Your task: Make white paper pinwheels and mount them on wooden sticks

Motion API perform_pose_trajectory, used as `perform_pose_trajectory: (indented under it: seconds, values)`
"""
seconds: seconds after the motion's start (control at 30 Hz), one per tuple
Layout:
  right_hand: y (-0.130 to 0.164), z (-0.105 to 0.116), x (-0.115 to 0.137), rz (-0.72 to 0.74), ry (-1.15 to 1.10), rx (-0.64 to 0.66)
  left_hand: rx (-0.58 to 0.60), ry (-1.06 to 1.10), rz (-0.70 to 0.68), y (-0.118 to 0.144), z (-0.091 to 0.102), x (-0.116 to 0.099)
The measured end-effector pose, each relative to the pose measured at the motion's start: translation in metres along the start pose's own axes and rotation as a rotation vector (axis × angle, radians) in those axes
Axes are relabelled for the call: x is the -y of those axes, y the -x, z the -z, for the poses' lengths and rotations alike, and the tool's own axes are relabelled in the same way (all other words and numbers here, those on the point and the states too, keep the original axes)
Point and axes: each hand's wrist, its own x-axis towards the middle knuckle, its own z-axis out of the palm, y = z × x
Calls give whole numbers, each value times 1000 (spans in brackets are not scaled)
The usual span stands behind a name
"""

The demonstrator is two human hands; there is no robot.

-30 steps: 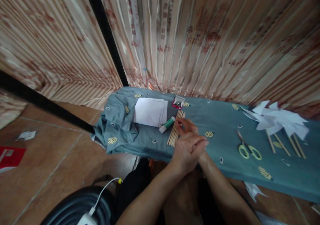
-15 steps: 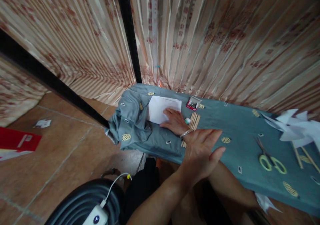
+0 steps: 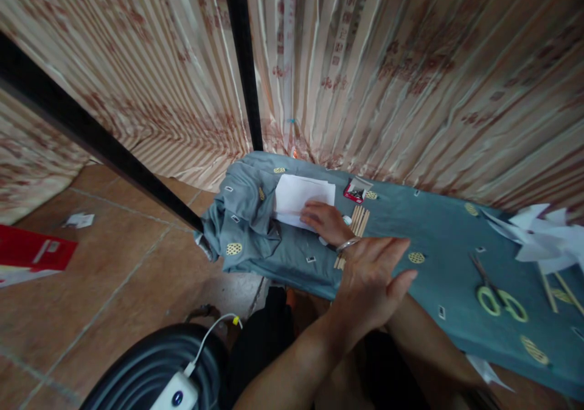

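Note:
My right hand (image 3: pixel 325 220) reaches left beneath my other arm to a small stack of white paper sheets (image 3: pixel 296 196). Its fingers are drawn together over the lower right edge of the top sheet, closed on it; the thumb is hidden. A bangle circles that wrist. Crossed above it, my left hand (image 3: pixel 371 273) is held in the air with fingers stretched and thumb apart, holding nothing. Thin wooden sticks (image 3: pixel 362 221) lie beside the right wrist, partly covered by my hands. A small white round item (image 3: pixel 347 220) sits by them.
A small open red box (image 3: pixel 354 192) stands behind the sticks. Green-handled scissors (image 3: pixel 499 294) and white paper pinwheels (image 3: pixel 547 233) on sticks lie to the right on the blue-green cloth (image 3: pixel 396 215). Black poles (image 3: pixel 246 63) and a striped curtain (image 3: pixel 365 63) border the bench.
My right hand's fingers have drawn together from a spread, flat pose, and the thumb has gone out of sight. The left hand keeps its pose; the view has shifted slightly.

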Motion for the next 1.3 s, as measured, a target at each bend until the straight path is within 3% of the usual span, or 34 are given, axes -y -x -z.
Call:
perform_pose_trajectory:
  seconds: [0.33,0.53,0.6,0.73,0.83,0.9,1.0,1.13,1.3]
  values:
    - [-6,-5,0,-183,-135,-175,-6,25,-8,1,-2,2]
    - [-10,24,-14,-313,-325,-415,-77,23,-22,-2,2,8]
    - [-3,41,-16,-379,-497,-514,-103,-8,-18,-4,7,10]
    - [25,71,-10,-501,-1152,-709,-125,-75,8,-6,16,16]
    - [52,84,-5,-498,-1298,-778,-182,-117,72,-6,19,24]
    - [72,92,-4,-478,-1239,-840,-184,-122,101,-7,19,29]
    - [108,108,-1,-411,-869,-933,-156,-122,127,-7,18,33]
    - [163,119,-7,-326,-285,-746,-135,-171,132,-6,11,36]
    - [226,98,-42,-410,-174,-612,61,-301,58,5,-11,43]
